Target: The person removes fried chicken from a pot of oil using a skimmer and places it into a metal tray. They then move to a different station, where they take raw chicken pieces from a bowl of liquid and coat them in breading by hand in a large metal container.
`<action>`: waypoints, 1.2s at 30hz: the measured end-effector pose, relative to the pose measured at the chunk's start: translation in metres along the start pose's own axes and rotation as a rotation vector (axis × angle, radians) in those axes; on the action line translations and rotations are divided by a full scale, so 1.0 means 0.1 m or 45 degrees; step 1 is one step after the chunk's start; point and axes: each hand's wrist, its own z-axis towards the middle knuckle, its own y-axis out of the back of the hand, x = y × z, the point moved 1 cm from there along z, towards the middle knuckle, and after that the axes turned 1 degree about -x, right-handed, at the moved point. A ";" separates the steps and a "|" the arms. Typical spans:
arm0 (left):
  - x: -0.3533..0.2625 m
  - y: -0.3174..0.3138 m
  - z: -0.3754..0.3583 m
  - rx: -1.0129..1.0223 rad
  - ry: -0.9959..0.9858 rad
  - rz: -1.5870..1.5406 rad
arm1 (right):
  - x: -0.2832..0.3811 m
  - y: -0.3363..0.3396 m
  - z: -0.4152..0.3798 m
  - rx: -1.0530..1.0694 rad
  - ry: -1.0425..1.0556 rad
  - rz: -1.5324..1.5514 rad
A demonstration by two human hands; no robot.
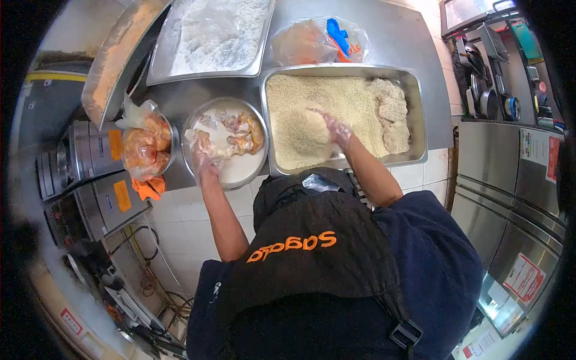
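Note:
My left hand (207,161), in a clear plastic glove, reaches into a round metal bowl (262,162) of milky white batter. Its fingers are curled around what looks like a batter-coated piece of chicken (199,140). More chicken pieces (243,132) lie in the batter on the right side of the bowl. My right hand (338,131), also gloved, is over a deep steel tray (420,114) of pale breadcrumbs (348,90). Beside its fingers is a rounded, blurred mass of crumbs (303,135); motion hides the grip. Crumb-coated pieces (391,114) sit along the tray's right end.
A tray of white flour (219,36) stands behind the bowl, with plastic bags (312,42) to its right. Left of the bowl is a bagged container of marinated meat (147,144). A tilted, orange-dusted metal pan (120,54) stands at far left. A steel refrigerator (489,156) is on the right.

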 end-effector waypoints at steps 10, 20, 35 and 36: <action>0.02 0.32 -0.04 0.164 0.113 0.063 | 0.99 -0.20 0.20 -1.067 0.253 -1.477; 0.16 0.64 0.16 -0.018 0.217 0.024 | 0.70 -0.70 -0.46 -0.573 0.258 -2.010; 0.08 0.54 0.13 -0.256 0.392 -0.070 | 0.64 -0.65 -0.18 -0.714 0.309 -1.780; 0.07 0.47 0.18 -0.236 0.421 -0.114 | 0.70 -0.62 -0.14 -0.741 0.305 -1.797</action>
